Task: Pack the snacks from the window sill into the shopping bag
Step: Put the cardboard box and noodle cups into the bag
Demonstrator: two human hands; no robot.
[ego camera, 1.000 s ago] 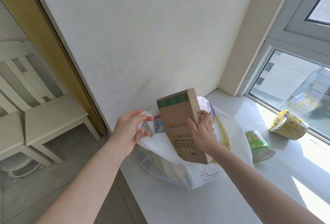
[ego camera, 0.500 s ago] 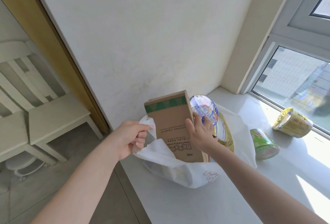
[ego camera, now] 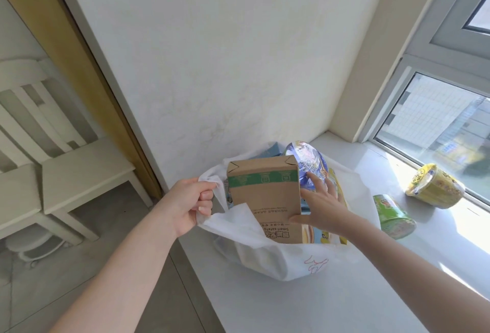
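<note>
Head view, only view.

Shopping bag point(ego camera: 267, 263): white, soft, sits on the window sill point(ego camera: 331, 303) at centre frame, against the wall, mouth open upward. A red doodle print shows low on its front.

Contents: a brown carton point(ego camera: 265, 197) with a green band near its top stands upright in the mouth, its lower part sunk behind the bag's front edge. Just right of it is a bowl with a blue printed lid point(ego camera: 310, 163), tipped so the lid faces the camera. A yellow packet point(ego camera: 339, 200) is wedged at the right side of the bag. A pale blue packet point(ego camera: 273, 150) peeks out behind the carton.

Outside the bag, on the sill at right of frame: a green cup point(ego camera: 393, 217) on its side and, nearer the window point(ego camera: 437, 125), a yellow bowl point(ego camera: 434, 186) also on its side. The two lie near each other, not touching, and apart from the bag.

Hard to make out: the bag's depth and anything under the carton are hidden. Print on the carton is upside down and mostly unreadable. Another printed pack at the carton's left edge is only a sliver.

Left hand point(ego camera: 185, 206): fingers point(ego camera: 205, 197) curled tight round the bag's left rim, bunching the cloth.

Right hand point(ego camera: 322, 209): fingers point(ego camera: 314, 180) spread and nearly straight. The thumb lies on the carton's lower right edge and the fingertips rest against the blue lid. It grips nothing.

A white chair point(ego camera: 79, 173) stands at left of frame.
</note>
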